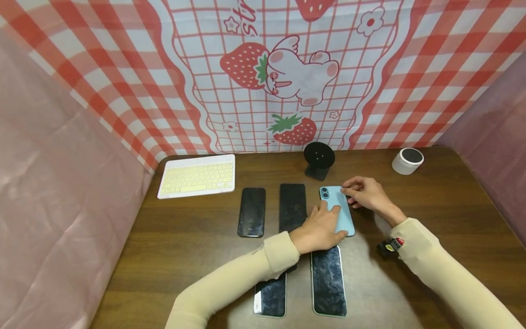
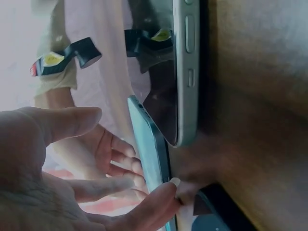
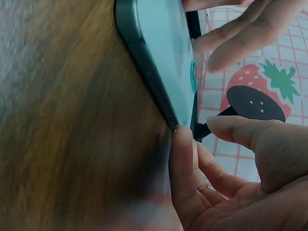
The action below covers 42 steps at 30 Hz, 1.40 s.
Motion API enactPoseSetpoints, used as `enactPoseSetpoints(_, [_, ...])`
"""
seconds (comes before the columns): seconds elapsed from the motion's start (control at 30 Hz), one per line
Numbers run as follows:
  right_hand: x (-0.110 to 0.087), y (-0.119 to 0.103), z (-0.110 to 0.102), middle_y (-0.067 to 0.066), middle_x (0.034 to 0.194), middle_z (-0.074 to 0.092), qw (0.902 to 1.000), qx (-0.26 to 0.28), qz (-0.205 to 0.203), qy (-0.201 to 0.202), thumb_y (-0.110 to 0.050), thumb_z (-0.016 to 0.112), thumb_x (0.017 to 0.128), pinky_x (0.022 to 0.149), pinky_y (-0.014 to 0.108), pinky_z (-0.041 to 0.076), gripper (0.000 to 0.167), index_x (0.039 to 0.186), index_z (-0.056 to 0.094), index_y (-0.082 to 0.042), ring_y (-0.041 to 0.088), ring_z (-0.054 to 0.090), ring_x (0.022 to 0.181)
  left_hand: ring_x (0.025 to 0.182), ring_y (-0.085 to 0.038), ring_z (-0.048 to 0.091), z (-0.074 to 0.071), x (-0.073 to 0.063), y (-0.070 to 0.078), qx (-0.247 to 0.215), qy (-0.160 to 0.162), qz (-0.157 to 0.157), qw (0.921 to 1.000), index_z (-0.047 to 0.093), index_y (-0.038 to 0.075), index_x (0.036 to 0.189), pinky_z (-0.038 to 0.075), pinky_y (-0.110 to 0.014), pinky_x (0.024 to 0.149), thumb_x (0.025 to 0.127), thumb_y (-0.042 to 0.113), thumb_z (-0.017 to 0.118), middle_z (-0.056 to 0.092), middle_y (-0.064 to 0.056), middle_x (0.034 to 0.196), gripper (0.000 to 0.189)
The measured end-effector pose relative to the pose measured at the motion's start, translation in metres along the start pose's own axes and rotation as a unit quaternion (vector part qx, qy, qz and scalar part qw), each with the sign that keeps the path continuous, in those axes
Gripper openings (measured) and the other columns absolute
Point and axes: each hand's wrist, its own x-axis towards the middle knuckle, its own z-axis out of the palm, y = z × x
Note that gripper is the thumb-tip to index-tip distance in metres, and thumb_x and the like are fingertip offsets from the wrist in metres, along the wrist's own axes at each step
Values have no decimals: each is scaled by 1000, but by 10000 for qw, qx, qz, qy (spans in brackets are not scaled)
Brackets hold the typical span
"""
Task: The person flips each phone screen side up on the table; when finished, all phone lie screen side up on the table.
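Observation:
A light blue phone (image 1: pixel 344 214) lies back up on the table, its twin cameras at the top left. My left hand (image 1: pixel 320 228) reaches over it with fingers spread, fingertips touching its left edge in the left wrist view. At its top right corner, my right hand (image 1: pixel 367 194) touches the phone with a fingertip (image 3: pixel 182 137); the thumb (image 3: pixel 231 130) stands apart from that finger. Left of the blue phone lies a black phone (image 1: pixel 292 205), partly behind my left hand. Below it is a phone with a dark screen (image 1: pixel 328 283), its top end covered by the hand.
Another black phone (image 1: pixel 252 212) lies further left, and a further phone (image 1: pixel 271 297) sits partly under my left sleeve. A white keyboard (image 1: pixel 197 176), a black round stand (image 1: pixel 319 157) and a white cylinder (image 1: pixel 407 161) line the back of the wooden table (image 1: pixel 172 256).

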Motion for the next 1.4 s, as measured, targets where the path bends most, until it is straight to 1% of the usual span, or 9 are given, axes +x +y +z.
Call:
enactPoseSetpoints(0.2, [3,5,-2,18,101,74,10000,31,0,1,-18,66,102,64,26,61,37,126,62,9,5,68,71,124,-30,57,5,5,14,490,125,-65,9987,53,20,145,57,-33,89,97,54,68,51,-12,143,61])
enactPoseSetpoints(0.37, [2,6,-2,15,98,75,9999,-5,46,-101,-18,66,102,65,26,61,37,126,63,10,6,69,70,127,-32,56,9,8,22,902,62,-115,9958,53,22,146,58,-32,84,96,57,67,51,-12,143,63])
enactPoseSetpoints(0.5, [4,4,-2,14,97,76,9997,-77,95,-191,-19,66,102,65,26,61,38,127,64,9,7,70,71,130,-33,53,10,9,27,1161,26,-234,9930,53,23,147,57,-31,85,95,61,66,49,-11,147,66])
enactPoseSetpoints(0.6, [6,4,-2,13,96,77,9996,-128,101,-247,-19,66,102,66,26,61,38,128,64,9,7,70,71,131,-33,50,11,10,31,1322,70,-342,9906,54,24,148,54,-32,95,95,63,65,48,-10,150,68])
enactPoseSetpoints(0.73, [8,4,-4,10,95,77,9993,-185,72,-310,-15,68,101,65,27,61,36,128,64,9,8,70,70,133,-32,49,13,14,36,1728,115,-417,9840,52,25,151,45,-39,106,94,66,63,47,-9,152,71])
enactPoseSetpoints(0.83, [9,4,-5,8,93,78,9993,-202,53,-303,-13,70,99,64,25,61,36,126,65,10,7,70,68,133,-33,49,14,17,41,1933,104,-500,9798,52,25,151,45,-41,106,92,68,65,47,-9,153,75])
enactPoseSetpoints(1.07, [12,1,-5,4,88,77,9996,-169,-12,-228,-13,72,98,61,24,60,36,123,65,12,4,68,64,132,-33,50,14,26,50,2075,58,-872,9743,48,29,153,52,-40,102,85,73,70,47,-8,154,84])
enactPoseSetpoints(1.2, [12,0,-5,5,88,77,9996,-208,28,-190,-13,72,98,61,24,60,35,122,66,11,4,68,64,132,-32,52,15,29,53,2224,72,-925,9705,48,29,153,51,-41,104,84,73,70,48,-8,153,85])
enactPoseSetpoints(1.4, [12,-1,-4,5,89,77,9996,-222,74,-144,-13,71,98,62,24,60,35,122,66,12,5,68,65,132,-32,52,14,30,56,2267,144,-1025,9684,48,30,153,55,-38,99,85,71,70,49,-8,153,82])
